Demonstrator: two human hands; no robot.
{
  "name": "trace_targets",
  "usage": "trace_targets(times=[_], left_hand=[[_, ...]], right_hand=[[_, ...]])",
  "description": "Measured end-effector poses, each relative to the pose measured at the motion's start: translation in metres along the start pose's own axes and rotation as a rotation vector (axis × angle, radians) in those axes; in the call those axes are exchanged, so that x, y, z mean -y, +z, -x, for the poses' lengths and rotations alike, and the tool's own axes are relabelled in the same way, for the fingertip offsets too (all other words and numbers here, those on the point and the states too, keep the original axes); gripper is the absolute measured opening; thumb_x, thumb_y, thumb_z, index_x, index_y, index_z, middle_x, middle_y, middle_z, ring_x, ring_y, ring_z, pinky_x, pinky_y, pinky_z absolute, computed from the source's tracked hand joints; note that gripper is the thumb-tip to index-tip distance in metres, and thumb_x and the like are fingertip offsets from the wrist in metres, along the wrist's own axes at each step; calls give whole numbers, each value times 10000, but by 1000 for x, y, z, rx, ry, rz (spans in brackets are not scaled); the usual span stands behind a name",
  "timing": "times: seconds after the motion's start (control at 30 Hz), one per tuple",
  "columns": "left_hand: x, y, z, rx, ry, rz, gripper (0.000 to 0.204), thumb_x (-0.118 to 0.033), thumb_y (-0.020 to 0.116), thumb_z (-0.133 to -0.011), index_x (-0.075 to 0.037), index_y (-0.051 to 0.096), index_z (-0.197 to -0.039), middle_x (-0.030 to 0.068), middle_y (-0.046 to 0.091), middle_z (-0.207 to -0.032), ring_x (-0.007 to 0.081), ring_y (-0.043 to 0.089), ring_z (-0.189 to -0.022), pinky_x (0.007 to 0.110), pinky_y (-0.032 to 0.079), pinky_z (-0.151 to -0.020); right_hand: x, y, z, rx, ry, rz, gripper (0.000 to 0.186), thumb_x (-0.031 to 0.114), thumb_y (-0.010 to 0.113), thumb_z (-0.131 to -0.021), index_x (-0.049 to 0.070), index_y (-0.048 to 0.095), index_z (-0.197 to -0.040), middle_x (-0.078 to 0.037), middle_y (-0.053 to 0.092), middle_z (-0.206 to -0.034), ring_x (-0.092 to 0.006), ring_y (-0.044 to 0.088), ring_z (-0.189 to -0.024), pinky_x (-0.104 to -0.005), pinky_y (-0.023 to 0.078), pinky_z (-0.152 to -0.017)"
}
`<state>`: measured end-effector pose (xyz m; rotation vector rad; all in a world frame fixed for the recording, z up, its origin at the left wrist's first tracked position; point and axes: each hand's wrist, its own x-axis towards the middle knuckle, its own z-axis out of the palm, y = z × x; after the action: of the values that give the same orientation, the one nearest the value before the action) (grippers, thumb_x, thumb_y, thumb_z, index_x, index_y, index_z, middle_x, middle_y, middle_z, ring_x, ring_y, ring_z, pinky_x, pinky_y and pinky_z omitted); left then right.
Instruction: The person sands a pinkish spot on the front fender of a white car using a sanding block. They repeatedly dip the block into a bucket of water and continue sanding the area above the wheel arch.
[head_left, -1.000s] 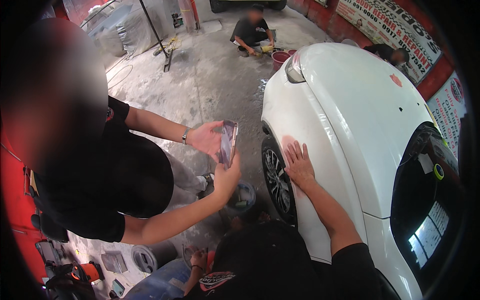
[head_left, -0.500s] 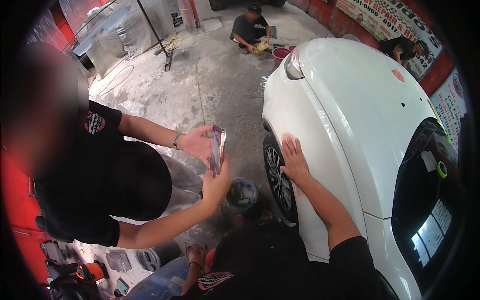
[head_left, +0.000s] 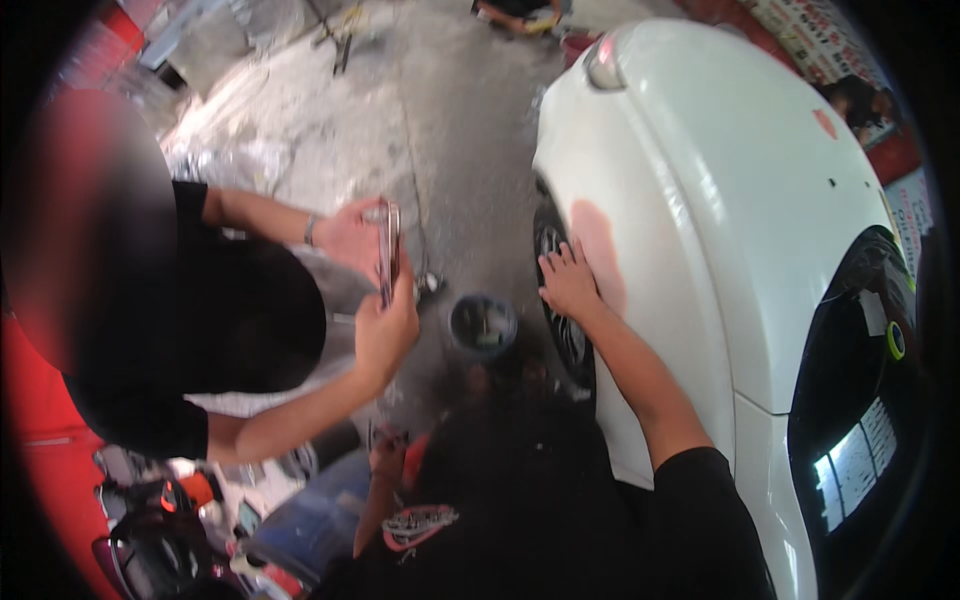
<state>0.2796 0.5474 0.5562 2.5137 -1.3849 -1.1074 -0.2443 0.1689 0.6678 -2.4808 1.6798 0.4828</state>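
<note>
My right hand (head_left: 568, 285) lies flat with fingers apart on the white car's front fender (head_left: 680, 300). It rests at the edge of a pinkish sanded patch (head_left: 600, 250), just above the front wheel (head_left: 567, 335). My left hand (head_left: 386, 452) hangs low beside my knee in shadow, and whether it holds anything is unclear. To my left a person in a black shirt holds a phone (head_left: 388, 252) upright in both hands, edge-on to me.
A small round dark tub (head_left: 482, 325) stands on the concrete floor by the wheel. Tools and red gear (head_left: 170, 520) lie at the lower left. Another person crouches on the floor at the top (head_left: 515, 10). The windscreen (head_left: 870, 400) is at the right.
My right hand has stayed on the fender by the patch. The person on my left has shifted the phone in both hands and turned it edge-on. The view has drawn closer.
</note>
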Motion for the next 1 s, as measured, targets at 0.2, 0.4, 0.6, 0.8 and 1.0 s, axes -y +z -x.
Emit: trace_targets(times=[0.2, 0.4, 0.6, 0.8, 1.0], left_hand=[[-26, -5, 37, 27, -90, 47, 432, -460, 705, -1025, -104, 838, -1231, 169, 839, -1133, 328, 810, -1071, 419, 605, -956], [18, 6, 40, 71, -109, -9, 600, -636, 657, -1015, -154, 813, -1338, 247, 810, -1192, 445, 764, -1176, 543, 586, -1012], [2, 6, 28, 58, -138, -9, 504, -471, 801, -891, -195, 835, -1312, 202, 831, -1185, 400, 791, -1152, 515, 601, -999], [-17, -9, 3, 35, -98, -10, 508, -485, 817, -874, -198, 847, -1293, 184, 839, -1149, 380, 799, -1123, 494, 604, -1000], [-15, -13, -15, 52, -72, -34, 489, -498, 809, -879, -204, 860, -1267, 180, 838, -1111, 383, 798, -1105, 501, 600, -1001]], right_hand=[[90, 57, 22, 402, 7, -408, 557, 336, 653, -1060, 191, 614, -1596, -193, 739, -1434, -415, 694, -1356, -627, 512, -1153], [133, 105, 31, 447, -85, -351, 440, 263, 728, -987, 195, 725, -1423, -133, 818, -1238, -375, 795, -1175, -549, 638, -935], [121, 97, 9, 642, -33, -343, 592, 243, 616, -1089, 238, 549, -1677, -161, 796, -1344, -381, 788, -1216, -509, 632, -971], [109, 82, 3, 622, 7, -378, 499, 282, 554, -1156, 217, 585, -1649, -170, 787, -1367, -384, 782, -1233, -520, 629, -1007], [112, 80, 3, 653, 45, -386, 494, 287, 575, -1147, 229, 600, -1637, -150, 778, -1402, -384, 762, -1280, -515, 622, -1024]])
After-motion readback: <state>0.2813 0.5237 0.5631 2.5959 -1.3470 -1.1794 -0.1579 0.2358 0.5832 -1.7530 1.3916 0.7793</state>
